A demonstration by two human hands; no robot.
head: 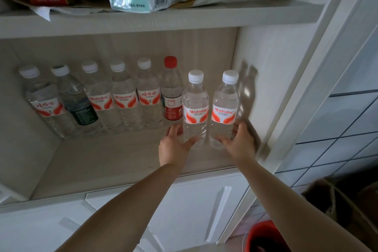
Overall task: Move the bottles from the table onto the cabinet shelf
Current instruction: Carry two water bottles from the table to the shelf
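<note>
Open cabinet shelf [106, 161] bearing a back row of six upright bottles [124, 98]. In front at right, two white-capped bottles stand side by side: left hand [173, 145] cups one bottle [195, 108], right hand [240, 141] the other bottle [224, 108], fingers curled loosely round each base.

Six bottles [114, 98] line the back of the shelf [102, 161], leaving its front half bare for a hand to pass. Two bottles [210, 108] stand farther forward at the right, near the side wall [266, 88]. The upper shelf [159, 20] caps the space just above the caps.
</note>
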